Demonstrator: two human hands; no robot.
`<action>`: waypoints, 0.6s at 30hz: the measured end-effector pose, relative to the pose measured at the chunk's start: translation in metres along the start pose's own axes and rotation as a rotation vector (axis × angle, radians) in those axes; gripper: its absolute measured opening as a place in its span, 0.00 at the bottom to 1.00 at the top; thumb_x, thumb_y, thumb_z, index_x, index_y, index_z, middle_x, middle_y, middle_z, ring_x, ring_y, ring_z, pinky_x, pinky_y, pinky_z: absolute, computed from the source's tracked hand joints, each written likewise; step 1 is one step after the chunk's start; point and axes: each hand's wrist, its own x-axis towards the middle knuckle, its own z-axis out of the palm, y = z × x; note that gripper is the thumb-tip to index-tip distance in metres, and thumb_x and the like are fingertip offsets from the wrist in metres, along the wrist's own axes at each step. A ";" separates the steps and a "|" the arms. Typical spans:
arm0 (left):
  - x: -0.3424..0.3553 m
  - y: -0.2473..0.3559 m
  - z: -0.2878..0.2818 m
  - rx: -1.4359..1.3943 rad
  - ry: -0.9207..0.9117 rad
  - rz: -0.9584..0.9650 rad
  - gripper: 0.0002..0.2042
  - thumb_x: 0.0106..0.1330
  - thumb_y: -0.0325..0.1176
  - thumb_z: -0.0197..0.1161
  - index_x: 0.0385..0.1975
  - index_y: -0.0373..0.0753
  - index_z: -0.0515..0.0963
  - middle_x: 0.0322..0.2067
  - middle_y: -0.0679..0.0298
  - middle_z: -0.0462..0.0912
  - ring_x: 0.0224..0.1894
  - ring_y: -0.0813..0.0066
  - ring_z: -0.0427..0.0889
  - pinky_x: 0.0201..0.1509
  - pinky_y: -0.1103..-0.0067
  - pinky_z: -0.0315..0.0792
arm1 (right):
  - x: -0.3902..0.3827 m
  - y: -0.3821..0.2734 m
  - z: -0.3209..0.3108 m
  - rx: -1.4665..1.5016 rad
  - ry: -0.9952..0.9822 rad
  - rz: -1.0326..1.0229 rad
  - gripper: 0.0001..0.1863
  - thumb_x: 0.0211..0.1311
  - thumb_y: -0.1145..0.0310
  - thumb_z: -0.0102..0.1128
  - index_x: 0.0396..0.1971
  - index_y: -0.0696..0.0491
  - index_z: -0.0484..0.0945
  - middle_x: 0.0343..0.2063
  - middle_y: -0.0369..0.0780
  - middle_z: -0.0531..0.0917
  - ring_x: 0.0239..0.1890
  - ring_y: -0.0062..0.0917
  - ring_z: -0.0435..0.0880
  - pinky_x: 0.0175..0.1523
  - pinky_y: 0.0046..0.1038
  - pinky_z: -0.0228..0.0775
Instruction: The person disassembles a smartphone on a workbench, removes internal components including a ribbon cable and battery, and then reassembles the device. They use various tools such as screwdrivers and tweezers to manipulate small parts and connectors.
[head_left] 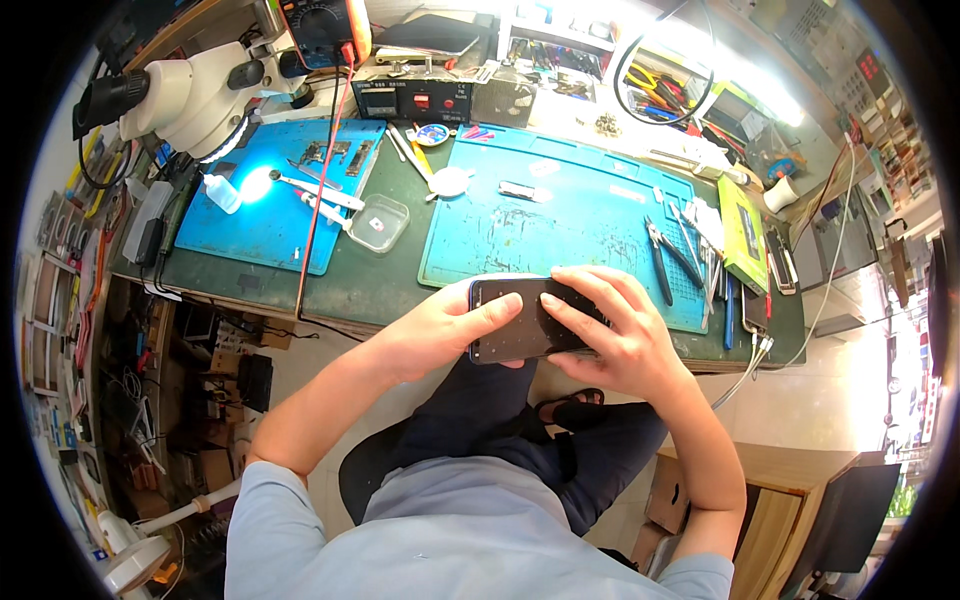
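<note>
Between my two hands, over the bench's front edge, lies a dark smartphone (522, 335) held sideways with its screen up. My left hand (445, 328) grips its left end, the thumb resting on the glass and the other fingers mostly hidden beneath. My right hand (625, 335) is wrapped round the other end, with fingers over the top edge and one fingertip on the screen. Just beyond the phone spreads a blue repair mat (560, 235). On that mat sits a small metallic part (518, 190).
Pliers (658, 262) and tweezers lie on the mat's right side, by a green-yellow box (742, 235). A clear plastic tray (379, 222) stands between the mats. At left are a microscope (190, 95) and a second blue mat (270, 245). A red cable (318, 200) hangs down in front.
</note>
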 end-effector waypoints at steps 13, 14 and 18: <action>-0.010 -0.003 0.015 0.236 0.054 0.214 0.16 0.73 0.31 0.63 0.56 0.33 0.76 0.43 0.66 0.83 0.40 0.83 0.80 0.45 0.80 0.78 | -0.007 -0.022 0.005 -0.268 0.155 -0.079 0.26 0.52 0.56 0.70 0.53 0.47 0.82 0.58 0.41 0.78 0.58 0.33 0.76 0.59 0.37 0.71; -0.011 -0.004 0.017 0.246 0.077 0.227 0.16 0.73 0.31 0.63 0.56 0.33 0.77 0.43 0.66 0.83 0.40 0.83 0.79 0.45 0.80 0.78 | -0.008 -0.022 0.003 -0.291 0.149 -0.099 0.26 0.52 0.56 0.70 0.53 0.47 0.82 0.58 0.41 0.78 0.58 0.32 0.76 0.59 0.37 0.71; -0.016 -0.008 0.010 0.475 0.086 0.365 0.16 0.69 0.25 0.64 0.56 0.34 0.79 0.48 0.62 0.86 0.44 0.76 0.84 0.49 0.78 0.79 | -0.003 -0.023 -0.018 -0.121 0.197 -0.001 0.26 0.53 0.59 0.72 0.53 0.50 0.82 0.56 0.41 0.80 0.56 0.32 0.79 0.57 0.37 0.72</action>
